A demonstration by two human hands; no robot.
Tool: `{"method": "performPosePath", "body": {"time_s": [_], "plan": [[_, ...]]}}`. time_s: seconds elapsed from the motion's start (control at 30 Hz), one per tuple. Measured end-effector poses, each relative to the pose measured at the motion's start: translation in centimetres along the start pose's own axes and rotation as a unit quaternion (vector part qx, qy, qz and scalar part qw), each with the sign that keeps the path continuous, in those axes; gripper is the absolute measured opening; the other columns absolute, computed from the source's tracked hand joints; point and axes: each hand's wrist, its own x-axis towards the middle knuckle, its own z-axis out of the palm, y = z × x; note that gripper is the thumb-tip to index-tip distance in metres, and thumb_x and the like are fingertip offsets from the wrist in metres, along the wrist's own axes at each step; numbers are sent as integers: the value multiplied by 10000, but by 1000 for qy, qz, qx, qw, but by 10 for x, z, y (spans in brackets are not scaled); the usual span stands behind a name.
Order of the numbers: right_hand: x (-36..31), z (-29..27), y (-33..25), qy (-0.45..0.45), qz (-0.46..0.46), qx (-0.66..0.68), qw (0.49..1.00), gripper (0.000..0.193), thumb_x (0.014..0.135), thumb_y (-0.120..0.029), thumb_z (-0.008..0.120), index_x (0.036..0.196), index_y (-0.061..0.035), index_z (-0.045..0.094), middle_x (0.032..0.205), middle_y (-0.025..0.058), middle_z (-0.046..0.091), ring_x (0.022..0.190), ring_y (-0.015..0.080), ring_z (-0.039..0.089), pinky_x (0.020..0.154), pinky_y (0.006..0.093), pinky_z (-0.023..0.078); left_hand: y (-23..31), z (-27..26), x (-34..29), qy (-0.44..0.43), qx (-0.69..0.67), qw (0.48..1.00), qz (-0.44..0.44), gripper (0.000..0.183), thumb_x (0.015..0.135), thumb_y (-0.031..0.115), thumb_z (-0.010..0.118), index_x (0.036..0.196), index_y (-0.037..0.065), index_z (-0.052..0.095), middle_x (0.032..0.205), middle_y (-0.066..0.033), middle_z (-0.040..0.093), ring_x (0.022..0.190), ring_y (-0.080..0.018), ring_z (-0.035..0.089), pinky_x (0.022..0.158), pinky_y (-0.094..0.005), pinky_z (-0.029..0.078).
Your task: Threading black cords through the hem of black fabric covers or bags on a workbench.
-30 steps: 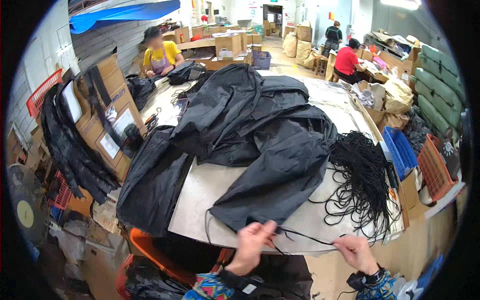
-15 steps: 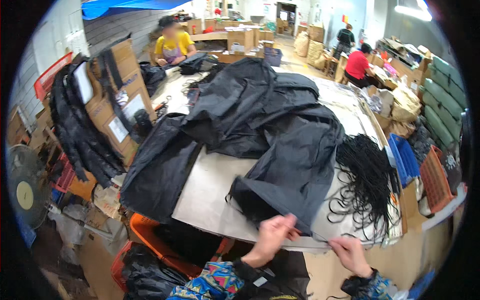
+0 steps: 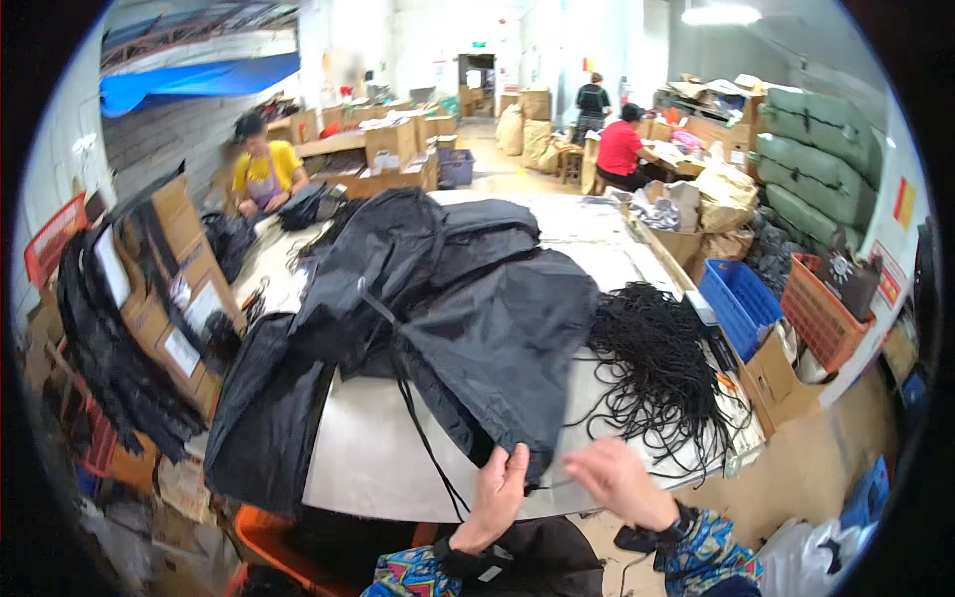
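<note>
A black fabric bag lies on the white table, its near end reaching toward me. My left hand is closed on the near corner of the bag, thumb on top. Just right of that corner, my right hand hovers above the table edge, its fingers curled and smeared by motion; whether it holds anything I cannot make out. A black drawstring hangs from the bag's left side down to the table's near edge. To the right lies a loose heap of black cords.
More black fabric drapes over the table's left edge. Black strips hang by cardboard at the left. An orange crate sits below the table; a blue crate stands at right. A person in yellow works across the table.
My view has tilted up and turned right. My right hand has left the cord it was pinching and come nearer the bag's corner. A drawstring now hangs at the bag's left side.
</note>
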Motion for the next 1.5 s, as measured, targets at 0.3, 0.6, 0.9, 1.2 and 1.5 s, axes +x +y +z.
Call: {"method": "performPosePath", "body": {"time_s": [0.3, 0.6, 0.9, 1.2, 1.5], "plan": [[35, -61, -22, 333, 50, 327, 883, 293, 988, -147, 425, 1204, 26, 522, 1111, 112, 631, 1018, 152, 558, 914, 291, 402, 53, -17, 4, -191, 562, 773, 224, 156, 918, 218, 502, 871, 74, 538, 592, -169, 576, 523, -363, 593, 476, -452, 467], [-251, -136, 188, 738, 155, 371, 542, 304, 969, -239, 506, 1207, -51, 497, 635, -79, 366, 515, 7, 324, 429, 160, 263, -19, -138, 65, -251, 739, 539, 318, 98, 743, 95, 568, 803, 90, 645, 652, -77, 577, 630, -230, 599, 575, -374, 478], [-111, -64, 75, 87, 529, 437, 722, 173, 910, -155, 524, 966, -81, 671, 796, -69, 588, 618, 7, 435, 440, 164, 267, 77, -119, 25, -491, 319, 794, -164, 248, 869, 159, 641, 1057, 0, 665, 1017, -130, 682, 980, -210, 651, 834, -297, 516], [-25, 42, 68, -197, 390, 499, 748, 299, 932, -321, 560, 1104, -98, 661, 659, -79, 463, 493, 2, 350, 417, 168, 245, -6, -20, -1, -184, 456, 810, 318, 257, 830, 104, 662, 1052, -21, 623, 1026, -157, 631, 841, -287, 647, 795, -374, 521], [-10, 49, 23, -122, 368, 607, 693, 334, 944, -287, 565, 1142, -26, 629, 640, -68, 495, 521, -14, 352, 420, 164, 214, -7, -37, -44, -140, 119, 979, -87, 180, 897, 143, 604, 968, -21, 622, 740, -70, 618, 641, -164, 589, 592, -277, 481]]}}
